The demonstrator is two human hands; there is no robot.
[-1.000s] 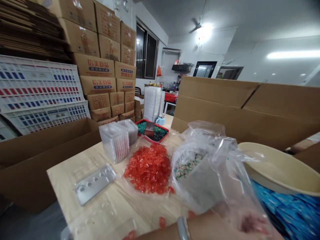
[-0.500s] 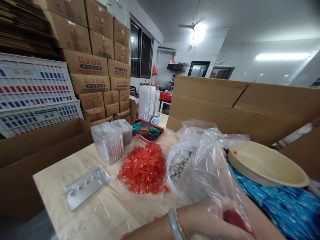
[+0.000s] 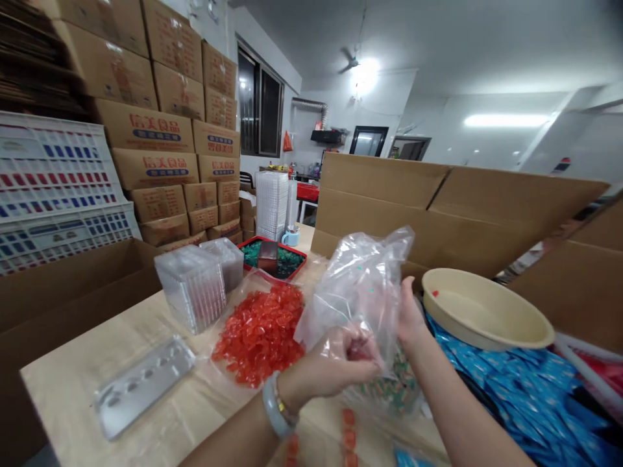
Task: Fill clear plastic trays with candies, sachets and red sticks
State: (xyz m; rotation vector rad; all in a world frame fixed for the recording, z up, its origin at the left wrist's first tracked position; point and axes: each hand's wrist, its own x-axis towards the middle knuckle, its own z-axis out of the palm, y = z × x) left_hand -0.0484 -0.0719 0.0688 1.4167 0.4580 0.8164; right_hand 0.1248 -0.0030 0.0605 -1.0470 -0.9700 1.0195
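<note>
A crumpled clear plastic bag is raised over the table, between my hands. My left hand, with a pale bangle on the wrist, has its fingers curled round the bag's lower edge. At the bag's right side is my right hand, thumb upright against the film and the other fingers partly hidden by the plastic. Below the bag, small green-and-tan wrapped pieces show through clear film. Left of my hands lies a heap of red translucent candies on a plastic sheet. Short rows of red pieces sit near the front edge.
A clear moulded tray lies at left, below stacked clear trays. Behind are a red-rimmed tray with green pieces and a blue mug. A cream basin rests on blue packets. A cardboard sheet stands behind.
The clear bag has been lifted and shifted left, off the wrapped pieces. Both hands have risen from the lower right to the bag. The view has turned slightly right.
</note>
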